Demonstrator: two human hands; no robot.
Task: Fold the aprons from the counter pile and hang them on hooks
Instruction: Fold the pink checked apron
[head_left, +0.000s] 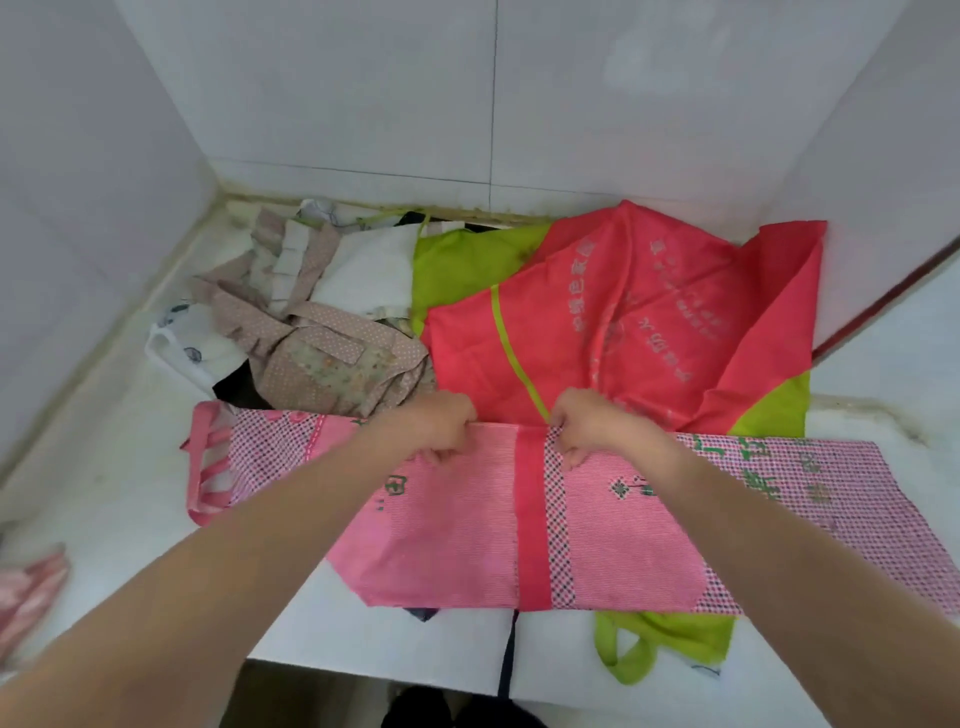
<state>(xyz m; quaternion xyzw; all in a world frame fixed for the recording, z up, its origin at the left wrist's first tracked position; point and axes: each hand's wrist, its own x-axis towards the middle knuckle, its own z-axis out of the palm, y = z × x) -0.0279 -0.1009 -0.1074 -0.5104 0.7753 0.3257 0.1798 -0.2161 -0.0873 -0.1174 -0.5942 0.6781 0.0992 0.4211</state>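
Observation:
A pink checked apron (457, 540) lies folded into a long band across the white counter (130, 545), with a red stripe down its middle. My left hand (441, 423) grips the band's far edge left of the stripe. My right hand (587, 423) pinches the same edge just right of the stripe. Behind the band lies a red apron with green trim (649, 322), spread flat. To its left sits a crumpled heap with a dotted beige apron (322, 358) and white cloth (374, 270).
White tiled walls (363, 93) close the counter at the back and left. A green strap loop (639, 649) hangs over the counter's near edge. A pink striped cloth (31, 592) lies at the far left. A dark strap (509, 654) hangs at the front edge.

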